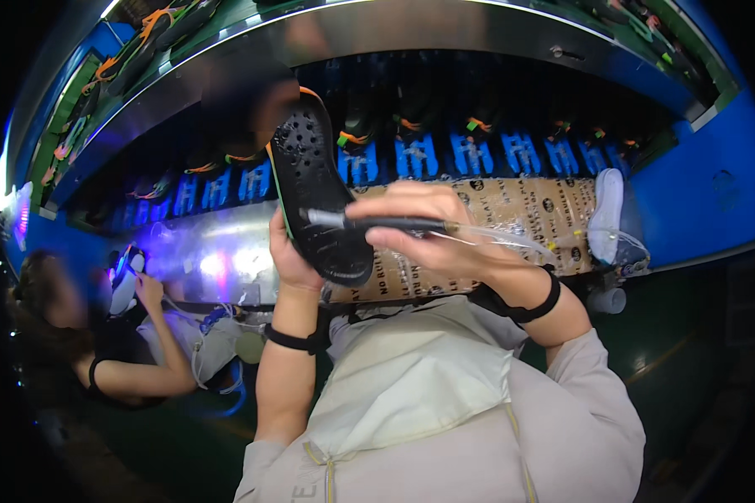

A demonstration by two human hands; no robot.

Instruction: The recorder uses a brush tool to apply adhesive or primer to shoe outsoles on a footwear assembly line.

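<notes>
My left hand [292, 264] grips the heel end of a black shoe sole [313, 176], thumb along its left side. The sole stands tilted, toe end up, with its inner face toward me. Round hollows fill its upper part, and its edge shows orange and green. In my right hand [424, 226] is a brush [325, 220] with a black handle and pale bristles. The bristles lie against the sole's inner face, where the surface looks wet. A clear thin tube [507, 238] trails from the handle's end past my right wrist.
Brown printed covering [520, 220] lies over the bench. A white shoe-shaped piece [606, 216] stands at its right end, beside a small pale cup [610, 300]. Blue holders [415, 157] carry dark shoes along the back, under a metal ledge [445, 29]. A co-worker's hand [149, 291] holds a shoe at far left.
</notes>
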